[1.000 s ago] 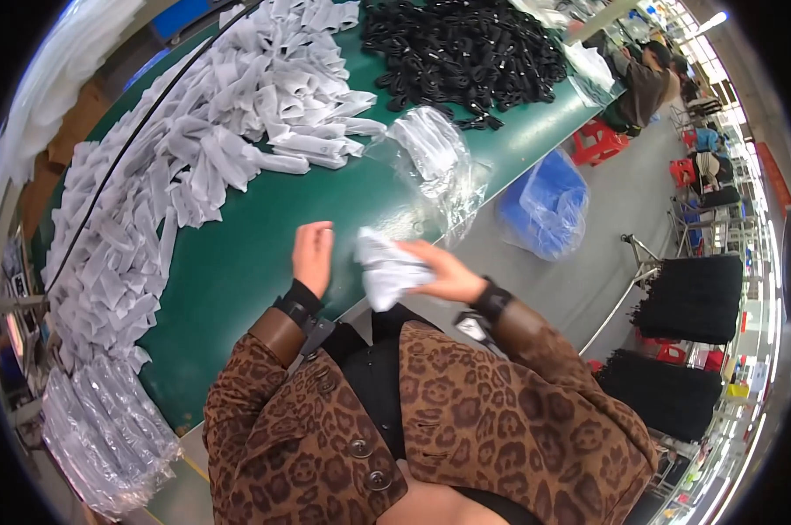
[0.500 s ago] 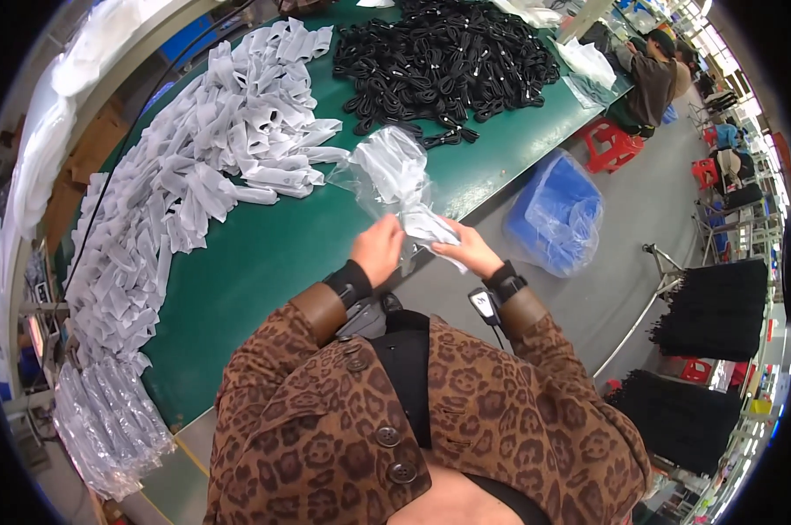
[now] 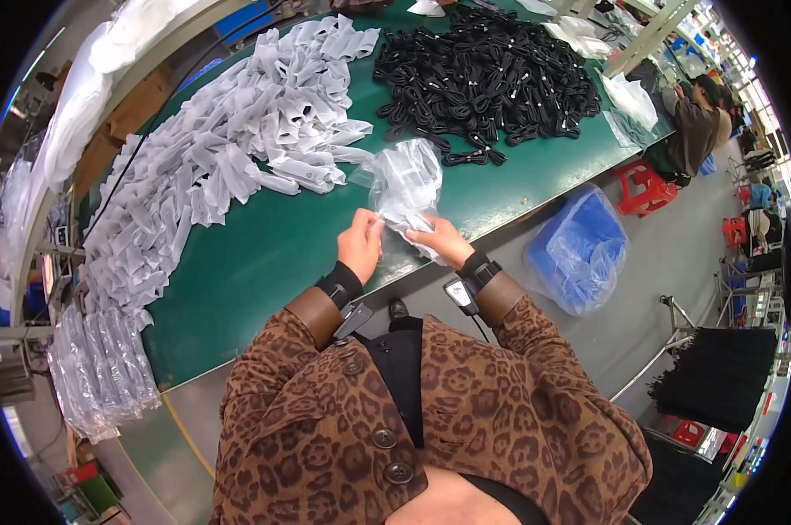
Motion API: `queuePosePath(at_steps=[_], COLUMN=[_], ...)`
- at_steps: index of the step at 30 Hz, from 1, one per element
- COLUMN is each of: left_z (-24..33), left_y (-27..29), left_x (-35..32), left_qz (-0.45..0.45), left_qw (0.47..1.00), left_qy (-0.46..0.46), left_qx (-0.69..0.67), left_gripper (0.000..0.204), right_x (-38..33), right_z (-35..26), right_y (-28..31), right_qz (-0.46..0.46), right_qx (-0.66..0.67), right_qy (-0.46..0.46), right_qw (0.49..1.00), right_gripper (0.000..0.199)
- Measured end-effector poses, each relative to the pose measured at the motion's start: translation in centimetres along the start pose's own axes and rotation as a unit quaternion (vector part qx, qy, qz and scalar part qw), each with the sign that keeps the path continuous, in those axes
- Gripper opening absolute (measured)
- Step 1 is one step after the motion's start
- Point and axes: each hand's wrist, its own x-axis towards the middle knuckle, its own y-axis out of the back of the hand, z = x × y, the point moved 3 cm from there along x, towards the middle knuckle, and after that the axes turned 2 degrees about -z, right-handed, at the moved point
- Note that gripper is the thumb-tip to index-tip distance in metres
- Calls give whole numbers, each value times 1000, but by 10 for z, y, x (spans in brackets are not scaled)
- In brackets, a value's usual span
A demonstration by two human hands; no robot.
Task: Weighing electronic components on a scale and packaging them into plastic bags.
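Over the table's front edge, both my hands hold a clear plastic bag (image 3: pixel 410 179) with crumpled white pouches inside. My left hand (image 3: pixel 360 246) has its thumb and fingertips closed on the bag's near left edge. On the other side, my right hand (image 3: pixel 446 241) is closed round the gathered white lower end, its thumb on top. What lies under those fingers is hidden. Just beyond the bag is a heap of coiled black cables (image 3: pixel 492 74). A large pile of white pouches (image 3: pixel 264 114) spreads to the left on the green table (image 3: pixel 264 271).
Packed clear bags (image 3: pixel 106 367) lie stacked at the table's near left corner. A blue bin (image 3: pixel 566 245) lined with clear plastic stands on the floor at right, near a red stool (image 3: pixel 645 188). Another person (image 3: pixel 697 122) sits beyond. Black goods hang on a rack (image 3: pixel 715 376).
My view has turned a little, so table and bin sit differently in the picture. The bag stays in both hands, and its white lower end shows less beyond my right fingers.
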Motion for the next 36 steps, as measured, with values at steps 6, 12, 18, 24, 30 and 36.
queuePosePath(at_steps=[6,12,18,24,30,36], left_z=[33,29,45,20,26,-32], left_y=[-4,-6,-3,1,-4,60], left_x=[-18,-25,-25,-30,-25,50], left_qz=[-100,-110,-109,-168,-308,-45], left_qw=[994,990,976,983,927,963], left_qy=[-36,-78,-190,-64,87,-184], left_qx=[-34,-44,4,-44,-196,194], left_gripper=[8,8,9,12,18,39], right_x=[18,57,73,61,98,23], right_z=[0,0,5,32,4,3], right_y=[-7,-38,-46,-43,-39,-20], right_qz=[186,167,297,148,193,88], right_qx=[-478,-441,-572,-724,-667,-612], right_qy=[44,14,117,226,199,154], right_qw=[857,882,756,634,691,771], right_gripper=[73,76,84,80,64,41])
